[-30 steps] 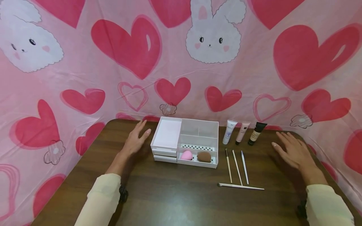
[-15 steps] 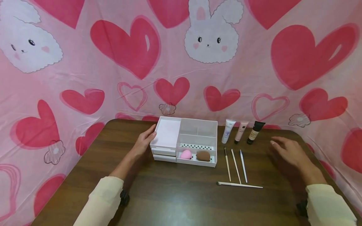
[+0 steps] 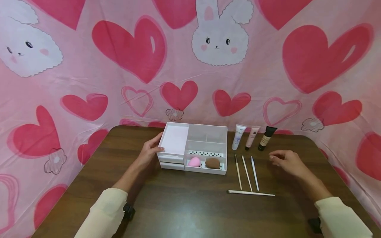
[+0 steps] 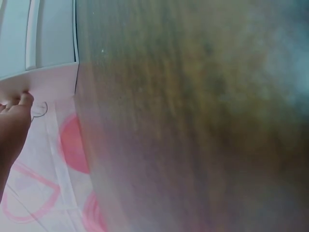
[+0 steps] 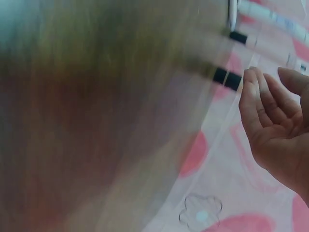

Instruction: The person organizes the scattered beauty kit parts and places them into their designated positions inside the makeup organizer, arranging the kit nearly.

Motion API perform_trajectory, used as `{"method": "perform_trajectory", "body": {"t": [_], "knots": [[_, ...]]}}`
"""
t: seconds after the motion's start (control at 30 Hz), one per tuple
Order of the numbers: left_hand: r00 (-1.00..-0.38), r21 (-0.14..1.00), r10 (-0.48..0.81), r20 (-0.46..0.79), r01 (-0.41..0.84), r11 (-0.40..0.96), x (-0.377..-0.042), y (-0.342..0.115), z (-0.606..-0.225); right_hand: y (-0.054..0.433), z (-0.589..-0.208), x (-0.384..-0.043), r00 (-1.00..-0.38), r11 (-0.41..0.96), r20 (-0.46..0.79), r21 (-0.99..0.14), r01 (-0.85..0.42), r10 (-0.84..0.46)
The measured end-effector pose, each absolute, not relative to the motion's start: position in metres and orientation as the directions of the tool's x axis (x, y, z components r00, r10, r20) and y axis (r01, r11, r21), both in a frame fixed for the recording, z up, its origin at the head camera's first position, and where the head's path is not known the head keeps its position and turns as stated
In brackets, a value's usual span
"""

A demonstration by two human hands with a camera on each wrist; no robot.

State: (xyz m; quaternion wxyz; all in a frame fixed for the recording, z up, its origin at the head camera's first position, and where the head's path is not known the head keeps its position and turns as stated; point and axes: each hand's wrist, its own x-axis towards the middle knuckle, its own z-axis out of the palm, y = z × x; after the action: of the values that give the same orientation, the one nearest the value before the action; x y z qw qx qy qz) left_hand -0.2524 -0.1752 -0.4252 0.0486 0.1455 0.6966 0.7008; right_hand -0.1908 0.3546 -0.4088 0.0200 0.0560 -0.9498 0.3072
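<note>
A white organizer box [image 3: 207, 129] stands on the brown table, with a pink makeup sponge [image 3: 194, 162] and a brown makeup sponge [image 3: 213, 163] in its front compartment. My left hand [image 3: 148, 152] touches the box's left side; in the left wrist view, fingertips [image 4: 26, 99] rest against the wall. My right hand [image 3: 289, 162] hovers right of the brushes, holding nothing, its fingers loosely bent. Closest to it is a black-and-beige tube [image 3: 267, 138]. Beside that stand a pink tube [image 3: 252, 138] and a white tube [image 3: 238, 137].
Three slim sticks lie side by side: a brush with a dark tip [image 3: 238, 172], a white brush [image 3: 247, 173] and a blue-tipped one [image 3: 254, 173]. Another white brush [image 3: 251, 192] lies crosswise before them. A pink heart-patterned cloth [image 3: 175, 59] hangs behind the table [image 3: 190, 211].
My left hand has moved right, from beside the box to touching its left side. My right hand has moved left toward the tubes and brushes, its fingers drawing together.
</note>
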Motion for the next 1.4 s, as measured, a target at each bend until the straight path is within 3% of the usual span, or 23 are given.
{"method": "perform_trajectory", "body": {"t": [0.2, 0.6, 0.87, 1.4], "knots": [[-0.94, 0.988, 0.305, 0.153, 0.137, -0.072, -0.253, -0.177, -0.426, 0.336, -0.417, -0.185, -0.988, 0.684, -0.105, -0.73, -0.003, -0.117], [-0.935, 0.986, 0.319, 0.152, 0.12, -0.117, -0.252, -0.178, -0.428, 0.317, -0.432, -0.175, -0.959, 0.614, -0.269, -0.773, 0.161, -0.087], [-0.936, 0.984, 0.311, 0.166, 0.137, -0.111, -0.251, -0.176, -0.427, 0.311, -0.437, -0.174, -0.942, 0.572, -0.331, -0.783, 0.245, -0.05], [-0.943, 0.983, 0.296, 0.151, 0.112, -0.144, -0.25, -0.177, -0.43, 0.303, -0.435, -0.179, -0.937, 0.617, -0.35, -0.739, 0.272, -0.006]]}}
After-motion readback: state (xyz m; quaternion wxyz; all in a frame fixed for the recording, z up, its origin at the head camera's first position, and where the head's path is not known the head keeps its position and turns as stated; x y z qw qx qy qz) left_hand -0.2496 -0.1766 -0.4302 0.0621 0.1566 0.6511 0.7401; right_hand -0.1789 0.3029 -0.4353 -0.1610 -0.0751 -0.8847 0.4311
